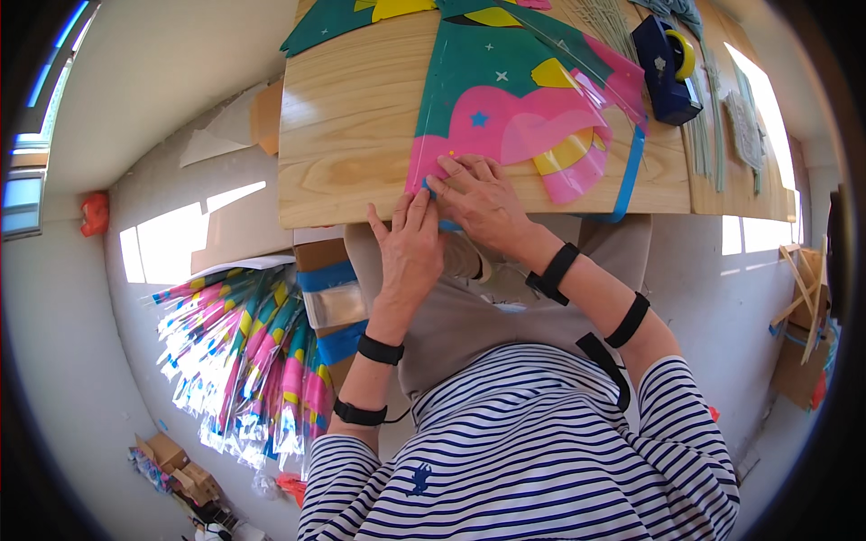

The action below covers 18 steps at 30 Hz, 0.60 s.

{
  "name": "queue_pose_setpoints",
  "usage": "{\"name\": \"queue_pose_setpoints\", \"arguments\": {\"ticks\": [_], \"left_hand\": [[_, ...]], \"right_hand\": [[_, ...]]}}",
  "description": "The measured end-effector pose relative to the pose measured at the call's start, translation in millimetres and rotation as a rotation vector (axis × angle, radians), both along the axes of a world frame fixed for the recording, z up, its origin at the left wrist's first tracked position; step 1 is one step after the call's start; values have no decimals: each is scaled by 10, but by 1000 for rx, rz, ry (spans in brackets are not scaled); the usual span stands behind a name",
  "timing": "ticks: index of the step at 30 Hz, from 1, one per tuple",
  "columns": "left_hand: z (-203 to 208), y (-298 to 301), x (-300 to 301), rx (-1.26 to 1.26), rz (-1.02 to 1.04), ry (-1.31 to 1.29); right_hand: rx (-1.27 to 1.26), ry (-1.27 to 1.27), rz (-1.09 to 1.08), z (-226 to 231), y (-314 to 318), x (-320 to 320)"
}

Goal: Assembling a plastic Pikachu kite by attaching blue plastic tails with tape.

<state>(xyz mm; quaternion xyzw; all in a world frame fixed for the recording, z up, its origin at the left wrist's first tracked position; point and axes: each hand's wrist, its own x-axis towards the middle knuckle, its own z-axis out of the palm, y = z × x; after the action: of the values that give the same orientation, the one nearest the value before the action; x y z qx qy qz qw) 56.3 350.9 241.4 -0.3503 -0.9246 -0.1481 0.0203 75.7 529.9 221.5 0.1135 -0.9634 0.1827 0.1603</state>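
Observation:
A thin plastic sheet [523, 108] printed green, pink and yellow lies on the wooden table, its right side curling up. Its narrow lower left corner reaches the table's front edge, under my hands. My left hand [410, 243] lies at that edge with fingers stretched and a little apart, the tips touching the corner. Just right of it, my right hand [478, 203] has its thumb and bent fingers on the sheet's corner. A small blue bit [427, 183] shows by my right thumb; its kind is unclear. What lies beneath my fingers is hidden.
Blue tape [631, 176] hangs at the table edge on the right. A dark blue tape dispenser [663, 77] with a yellow roll stands behind it, beside thin pale sticks [609, 22]. Many wrapped colourful cones [262, 352] lie low at left, next to a taped box [334, 298].

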Motion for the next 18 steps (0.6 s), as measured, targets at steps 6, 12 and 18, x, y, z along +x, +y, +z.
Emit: {"name": "queue_pose_setpoints", "arguments": {"ticks": [6, 12, 18], "left_hand": [[-4, -18, 31, -3, 20, -22], [10, 7, 4, -21, 32, -34], [35, -9, -40, -11, 11, -74]], "right_hand": [[-12, 4, 5, -9, -13, 16], [-23, 45, -18, -22, -32, 17], [-215, 107, -152, 384, 432, 55]]}}
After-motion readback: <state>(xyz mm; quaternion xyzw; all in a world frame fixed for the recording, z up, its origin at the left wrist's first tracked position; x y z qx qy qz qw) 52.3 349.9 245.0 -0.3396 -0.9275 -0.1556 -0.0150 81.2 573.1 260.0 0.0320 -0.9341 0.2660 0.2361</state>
